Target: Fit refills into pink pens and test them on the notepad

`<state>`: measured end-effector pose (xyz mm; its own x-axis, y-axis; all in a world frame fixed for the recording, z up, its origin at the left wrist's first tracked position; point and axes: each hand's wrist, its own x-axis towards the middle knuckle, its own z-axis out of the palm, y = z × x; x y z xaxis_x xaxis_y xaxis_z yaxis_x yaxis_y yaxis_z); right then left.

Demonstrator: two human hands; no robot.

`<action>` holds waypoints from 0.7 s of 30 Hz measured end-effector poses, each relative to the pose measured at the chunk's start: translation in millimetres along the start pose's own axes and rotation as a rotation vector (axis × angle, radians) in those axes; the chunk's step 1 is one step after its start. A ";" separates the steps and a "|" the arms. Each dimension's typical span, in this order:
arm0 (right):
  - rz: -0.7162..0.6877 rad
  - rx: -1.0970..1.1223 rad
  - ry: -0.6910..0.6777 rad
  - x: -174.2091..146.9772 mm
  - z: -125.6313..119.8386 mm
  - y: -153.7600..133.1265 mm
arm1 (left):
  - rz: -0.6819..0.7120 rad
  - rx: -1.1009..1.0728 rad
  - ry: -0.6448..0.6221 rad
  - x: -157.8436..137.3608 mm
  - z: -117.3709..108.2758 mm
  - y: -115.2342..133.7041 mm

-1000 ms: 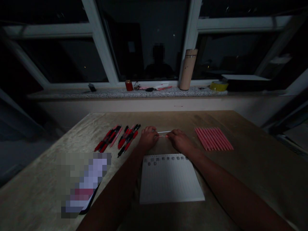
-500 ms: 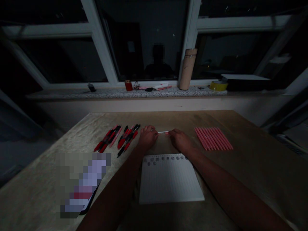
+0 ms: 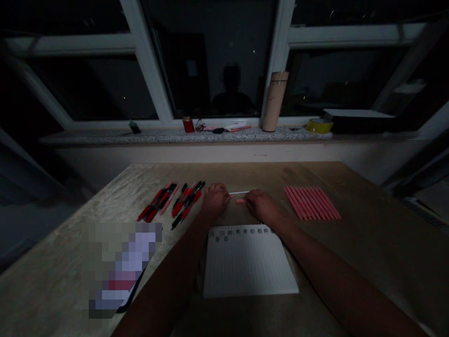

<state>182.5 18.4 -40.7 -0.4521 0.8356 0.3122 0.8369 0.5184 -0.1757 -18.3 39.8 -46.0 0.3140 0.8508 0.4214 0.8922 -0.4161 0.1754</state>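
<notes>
My left hand [image 3: 215,200] is closed, its fingertips on one end of a thin white rod [image 3: 238,193], which looks like a pen refill. The rod spans the gap to my right hand [image 3: 262,204], also closed. At my right fingertips a short pink piece [image 3: 240,201] sticks out toward the left, just below the rod. Its other end is hidden by the fingers. Nearer to me, between my forearms, lies a lined notebook page [image 3: 249,262] with small round drawings along its top.
Left of my hands lie red and black pens [image 3: 157,202] and a second group of pens [image 3: 187,201]. A row of pink sticks [image 3: 311,202] lies at right. The phone [image 3: 126,271] is at front left. A tall bottle [image 3: 275,101] and yellow tape [image 3: 319,126] stand on the sill.
The pink piece at my right fingertips has come down toward me and now shows apart from the white rod. Both hands stay in nearly the same place.
</notes>
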 end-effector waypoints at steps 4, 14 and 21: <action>-0.046 0.049 -0.032 -4.0 -4.4 2.0 | 0.010 -0.026 -0.019 -0.8 -0.1 -0.3; -0.050 0.114 0.012 -0.9 2.5 5.1 | -0.007 -0.012 -0.033 1.0 2.3 -2.0; 0.001 0.231 0.091 -4.8 -0.3 7.4 | -0.068 -0.205 0.108 -1.5 4.0 -9.7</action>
<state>191.0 18.2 -43.2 -0.4128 0.8215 0.3933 0.7397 0.5543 -0.3815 -26.2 43.8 -52.0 0.2092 0.8444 0.4932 0.8223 -0.4249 0.3787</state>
